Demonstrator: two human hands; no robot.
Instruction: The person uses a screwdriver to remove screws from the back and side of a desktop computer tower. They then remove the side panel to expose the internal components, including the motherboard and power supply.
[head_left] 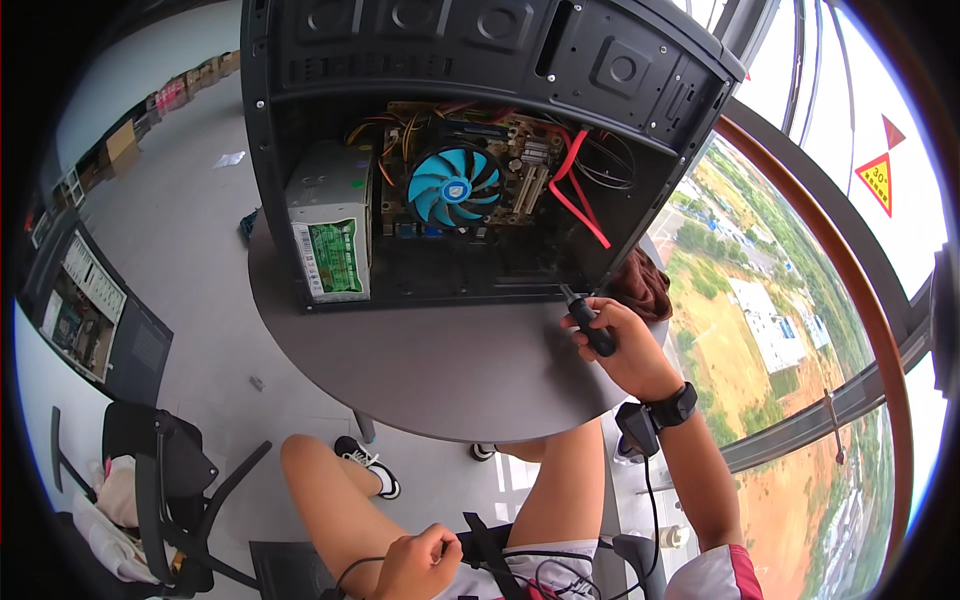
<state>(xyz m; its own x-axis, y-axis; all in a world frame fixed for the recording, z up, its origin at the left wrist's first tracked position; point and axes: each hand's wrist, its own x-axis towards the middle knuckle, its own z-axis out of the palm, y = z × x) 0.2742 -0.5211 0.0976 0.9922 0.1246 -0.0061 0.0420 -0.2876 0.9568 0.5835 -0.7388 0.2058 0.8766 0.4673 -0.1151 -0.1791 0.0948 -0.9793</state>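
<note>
A black screwdriver (592, 325) is in my right hand (625, 345), fingers wrapped round its handle. Its tip points up and left at the lower front edge of an open black computer case (470, 300); whether it touches is too small to tell. Inside the case are a cooling fan (455, 188) with blue blades, a motherboard (520, 165), a grey power supply (325, 195) with a green label, and a red cable (575, 200) hanging at the right. My left hand (420, 562) rests on my lap, fingers curled in, with nothing visible in it.
The case stands on a round dark table (450, 370), beside a brown cloth (640, 285) at its right. Windows lie to the right. A second open case (85, 310) and a black chair (160, 480) are at the left. Black cables (540, 565) cross my lap.
</note>
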